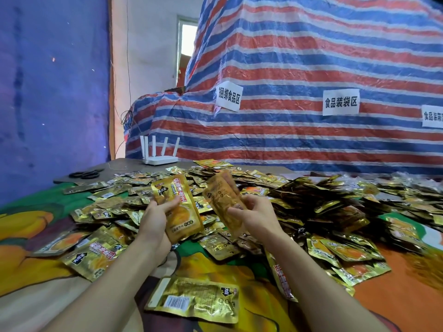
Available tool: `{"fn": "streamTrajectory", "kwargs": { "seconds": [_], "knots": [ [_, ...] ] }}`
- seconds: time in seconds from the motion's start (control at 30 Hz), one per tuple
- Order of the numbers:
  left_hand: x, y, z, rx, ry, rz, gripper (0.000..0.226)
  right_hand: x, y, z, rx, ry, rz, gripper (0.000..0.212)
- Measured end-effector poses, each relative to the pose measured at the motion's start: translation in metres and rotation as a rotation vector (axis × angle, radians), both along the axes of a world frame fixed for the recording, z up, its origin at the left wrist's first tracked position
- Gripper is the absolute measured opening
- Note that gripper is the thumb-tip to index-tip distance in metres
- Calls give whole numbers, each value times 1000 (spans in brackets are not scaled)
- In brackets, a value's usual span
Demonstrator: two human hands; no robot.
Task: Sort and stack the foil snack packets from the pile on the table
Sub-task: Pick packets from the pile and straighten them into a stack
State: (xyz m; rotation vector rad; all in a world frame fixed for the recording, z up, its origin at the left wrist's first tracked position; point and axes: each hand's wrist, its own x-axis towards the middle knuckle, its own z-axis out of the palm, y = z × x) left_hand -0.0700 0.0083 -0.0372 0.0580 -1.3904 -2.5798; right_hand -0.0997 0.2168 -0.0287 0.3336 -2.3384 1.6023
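Striped tarpaulin (311, 68) filled the background, its rightmost paper label (432, 116) cut off. Across the cloth-covered counter (28, 248) sprawled the pile of gold foil packets (311, 200). Above it, the left hand (155, 216) clamped its fingers on a printed packet (185, 216), and the right hand (256, 216) clamped on a blurred packet (223, 192).

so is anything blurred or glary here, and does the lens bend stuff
Head view: the right hand holds a smeared packet, motion blur; the left hand holds a crisp packet with readable print; the foil pile glints with glare; the wide lens bows the striped tarp.
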Motion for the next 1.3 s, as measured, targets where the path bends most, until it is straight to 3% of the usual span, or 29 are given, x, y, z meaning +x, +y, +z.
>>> {"fn": "streamTrajectory", "kwargs": {
  "seconds": [0.13, 0.3, 0.47, 0.63, 0.67, 0.73, 0.83, 0.93, 1.0, 1.1, 1.3],
  "knots": [
    [6, 6, -1, -50, 61, -45, 48, 3, -2, 2, -130, -11, 40, 31],
    [10, 20, -6, -99, 23, -159, 32, 15, -20, 1, -132, -20, 138, 16],
    [8, 27, -6, -163, -29, -75, 24, 23, -38, -6, -257, -92, 398, 38],
    [13, 28, -2, -360, 56, -5, 21, 24, -47, -12, -255, -147, 479, 25],
    [14, 30, -3, -387, 80, -12, 21, 24, -50, -12, -288, -157, 492, 30],
    [16, 33, -6, -389, 123, -68, 26, 24, -59, -15, -334, -142, 449, 43],
    [16, 36, -10, -424, 173, -141, 37, 24, -65, -17, -258, -54, 281, 35],
    [15, 39, -14, -578, 255, -112, 55, 23, -65, -18, -440, -19, 209, 28],
    [14, 42, -16, -567, 308, -109, 62, 25, -66, -17, -571, 18, 200, 44],
    [13, 43, -15, -543, 328, -89, 50, 26, -65, -16, -530, 63, 170, 64],
    [17, 41, -15, -509, 248, -171, 24, 24, -59, -11, -498, -83, 202, 58]
  ]
}}
